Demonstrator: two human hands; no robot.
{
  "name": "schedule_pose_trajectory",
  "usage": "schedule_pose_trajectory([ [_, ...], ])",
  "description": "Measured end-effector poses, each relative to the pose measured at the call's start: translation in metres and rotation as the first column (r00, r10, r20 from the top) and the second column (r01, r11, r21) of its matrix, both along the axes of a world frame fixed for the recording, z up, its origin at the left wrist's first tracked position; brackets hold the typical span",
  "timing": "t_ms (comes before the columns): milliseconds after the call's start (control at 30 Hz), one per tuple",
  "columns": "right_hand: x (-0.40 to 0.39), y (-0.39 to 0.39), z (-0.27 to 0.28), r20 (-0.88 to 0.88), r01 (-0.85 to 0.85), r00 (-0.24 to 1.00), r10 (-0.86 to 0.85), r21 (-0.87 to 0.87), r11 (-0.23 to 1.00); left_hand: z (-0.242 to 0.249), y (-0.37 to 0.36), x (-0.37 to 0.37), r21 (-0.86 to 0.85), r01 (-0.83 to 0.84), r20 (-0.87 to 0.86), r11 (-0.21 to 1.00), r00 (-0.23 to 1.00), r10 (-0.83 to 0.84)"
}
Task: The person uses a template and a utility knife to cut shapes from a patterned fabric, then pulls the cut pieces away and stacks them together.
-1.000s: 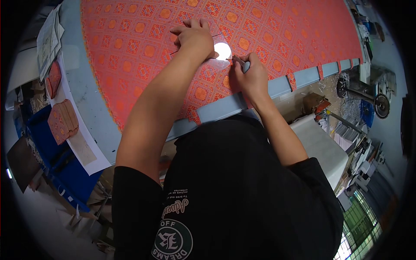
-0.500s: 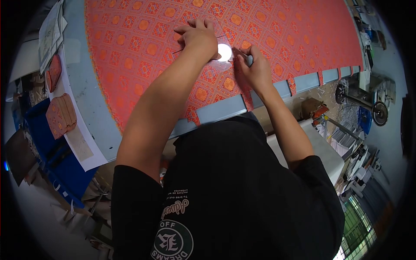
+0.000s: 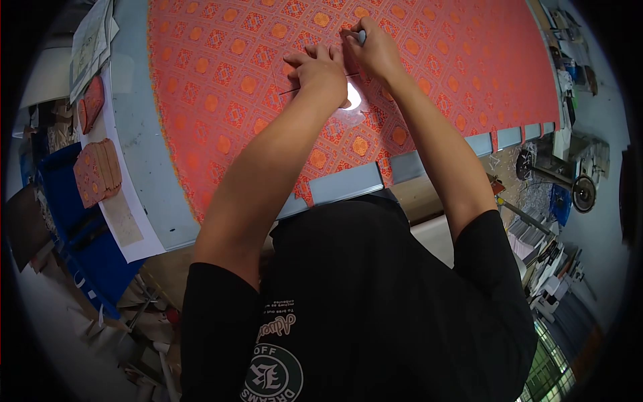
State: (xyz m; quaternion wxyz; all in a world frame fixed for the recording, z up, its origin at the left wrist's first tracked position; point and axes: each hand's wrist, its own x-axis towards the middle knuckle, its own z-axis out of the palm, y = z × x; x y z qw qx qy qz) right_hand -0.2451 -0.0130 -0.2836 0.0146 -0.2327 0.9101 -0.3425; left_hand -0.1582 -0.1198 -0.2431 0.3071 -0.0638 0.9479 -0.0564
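Note:
A red and orange patterned fabric sheet [image 3: 442, 74] lies over the grey-blue table, with rectangular notches along its near edge. On it rests a clear sheet or template [image 3: 351, 116] with a dark straight line and a bright glare. My left hand [image 3: 323, 77] presses down on this clear piece, fingers spread and holding nothing. Just beyond and to the right, my right hand [image 3: 375, 52] is closed around a slim tool with a blue-grey end [image 3: 362, 37]. The tool's tip points at the fabric beside the template's far right side; its exact kind is hidden by my fingers.
At the left table edge [image 3: 137, 120] sit a stack of patterned pieces [image 3: 97, 173] and a smaller pile [image 3: 92, 104], with white paper [image 3: 149, 244] beneath. A blue bin [image 3: 100, 261] stands below. Shredded scraps [image 3: 529, 175] and a wheeled machine [image 3: 583, 193] are at right.
My right hand has moved away from my body with the tool, from beside the glare to beyond my left hand. My left hand stays on the clear piece; the whole view has shifted slightly.

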Motion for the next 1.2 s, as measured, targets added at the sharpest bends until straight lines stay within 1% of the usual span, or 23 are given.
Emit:
schedule_pose_trajectory([
  [67,0.000,-0.003,-0.002,-0.018,0.003,1.000,-0.004,-0.022,1.000,0.000,-0.001,-0.001,0.010,-0.020,-0.015,1.000,1.000,0.020],
  [133,0.006,-0.005,0.000,0.013,0.076,0.997,-0.076,-0.021,0.997,0.005,-0.001,0.002,0.079,-0.085,-0.019,0.993,0.996,0.087],
  [167,0.007,-0.005,-0.003,0.010,0.072,0.997,-0.072,-0.020,0.997,0.005,0.000,0.004,0.081,-0.090,-0.021,0.993,0.996,0.092],
  [233,0.008,-0.005,-0.008,-0.016,0.094,0.995,-0.095,-0.056,0.994,0.004,0.000,0.005,0.013,-0.061,-0.072,0.998,0.996,0.062],
  [333,0.009,-0.004,-0.010,-0.024,0.083,0.996,-0.085,-0.086,0.993,0.001,0.000,0.009,0.021,-0.067,-0.108,0.998,0.992,0.069],
  [433,0.007,-0.003,-0.008,0.009,0.069,0.998,-0.069,-0.102,0.992,0.006,0.000,0.013,0.039,-0.079,-0.134,0.996,0.987,0.084],
  [567,-0.008,0.008,-0.003,0.072,-0.006,0.997,0.015,-0.115,0.993,-0.002,0.001,0.014,0.013,-0.127,-0.166,0.992,0.978,0.127],
  [633,-0.024,0.016,0.011,0.159,-0.157,0.975,0.158,-0.013,0.987,-0.003,0.000,0.017,0.085,-0.157,-0.198,0.984,0.965,0.172],
  [667,-0.040,0.021,0.013,0.168,-0.173,0.970,0.175,-0.026,0.985,-0.003,-0.001,0.017,0.073,-0.174,-0.189,0.982,0.965,0.185],
  [700,-0.058,0.025,0.012,0.168,-0.336,0.928,0.334,-0.016,0.942,-0.004,-0.001,0.017,0.107,-0.201,-0.192,0.974,0.957,0.218],
  [733,-0.074,0.027,0.010,0.170,-0.489,0.859,0.483,-0.007,0.872,-0.005,0.000,0.018,0.142,-0.227,-0.191,0.963,0.949,0.252],
  [767,-0.087,0.026,0.010,0.183,-0.500,0.850,0.495,-0.020,0.866,-0.006,0.001,0.019,0.133,-0.242,-0.175,0.961,0.949,0.263],
  [833,-0.110,0.020,0.015,0.167,-0.714,0.652,0.740,-0.194,0.673,-0.009,0.002,0.022,0.172,-0.286,-0.231,0.943,0.918,0.321],
  [867,-0.120,0.014,0.022,0.256,-0.757,0.576,0.776,-0.190,0.625,-0.006,0.004,0.023,0.168,-0.296,-0.216,0.940,0.920,0.328],
  [900,-0.131,0.008,0.026,0.266,-0.759,0.567,0.780,-0.199,0.620,0.002,0.005,0.021,0.178,-0.356,-0.195,0.917,0.901,0.388],
  [933,-0.141,0.000,0.030,0.271,-0.836,0.494,0.826,-0.114,0.537,0.005,0.004,0.020,0.187,-0.417,-0.176,0.890,0.877,0.448],
  [967,-0.147,-0.006,0.031,0.281,-0.898,0.413,0.866,-0.029,0.438,0.002,0.003,0.022,0.184,-0.429,-0.167,0.884,0.873,0.458],
  [1000,-0.148,-0.010,0.031,0.286,-0.904,0.399,0.872,-0.037,0.426,-0.002,0.000,0.024,0.217,-0.400,-0.197,0.891,0.875,0.441],
  [1033,-0.146,-0.014,0.031,0.319,-0.897,0.417,0.851,-0.010,0.443,-0.005,-0.003,0.026,0.246,-0.370,-0.229,0.896,0.876,0.425],
  [1067,-0.144,-0.019,0.030,0.350,-0.889,0.434,0.830,0.017,0.458,-0.004,-0.004,0.026,0.239,-0.386,-0.220,0.891,0.872,0.437],
  [1100,-0.141,-0.029,0.027,0.352,-0.894,0.420,0.836,0.003,0.448,-0.003,-0.004,0.025,0.242,-0.382,-0.216,0.892,0.875,0.434],
  [1167,-0.134,-0.051,0.023,0.303,-0.934,0.330,0.894,-0.033,0.356,-0.003,-0.003,0.023,0.234,-0.387,-0.208,0.892,0.876,0.435],
  [1200,-0.131,-0.057,0.024,0.298,-0.936,0.320,0.899,-0.045,0.348,-0.003,-0.004,0.023,0.237,-0.380,-0.204,0.894,0.880,0.428],
])
